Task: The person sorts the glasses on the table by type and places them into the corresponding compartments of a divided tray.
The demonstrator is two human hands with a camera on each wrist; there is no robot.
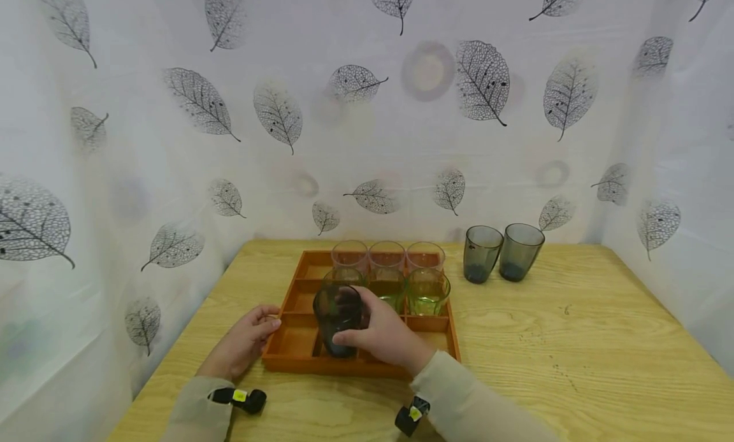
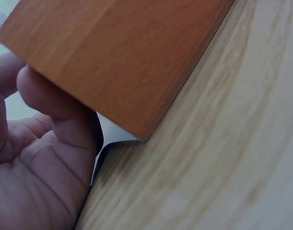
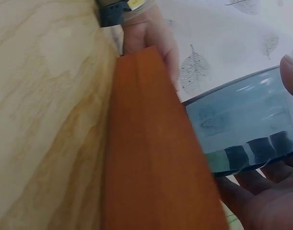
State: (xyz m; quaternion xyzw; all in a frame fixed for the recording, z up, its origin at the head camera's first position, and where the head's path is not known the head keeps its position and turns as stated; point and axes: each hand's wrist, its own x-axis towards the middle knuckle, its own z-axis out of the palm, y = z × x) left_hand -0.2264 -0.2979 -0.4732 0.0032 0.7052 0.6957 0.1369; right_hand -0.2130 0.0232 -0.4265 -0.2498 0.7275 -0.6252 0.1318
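Observation:
My right hand [image 1: 387,337] grips a smoky grey-blue drinking glass [image 1: 335,314], thumb on the near side, over the front row of an orange-brown wooden compartment tray [image 1: 321,365]. In the right wrist view the glass [image 3: 242,120] appears beside the tray's wall [image 3: 146,143], fingers under its side. My left hand [image 1: 243,340] rests its fingertips against the tray's left side near the front corner. The left wrist view shows these fingers [image 2: 55,100] at the tray's edge. Green glasses [image 1: 427,292] fill the middle row, and clear pinkish glasses [image 1: 425,257] the back row.
Two more smoky glasses, one [image 1: 482,254] beside the other [image 1: 520,251], stand upright at the back right of the wooden table [image 1: 573,340]. A white leaf-patterned curtain [image 1: 367,136] hangs behind the table and along its sides.

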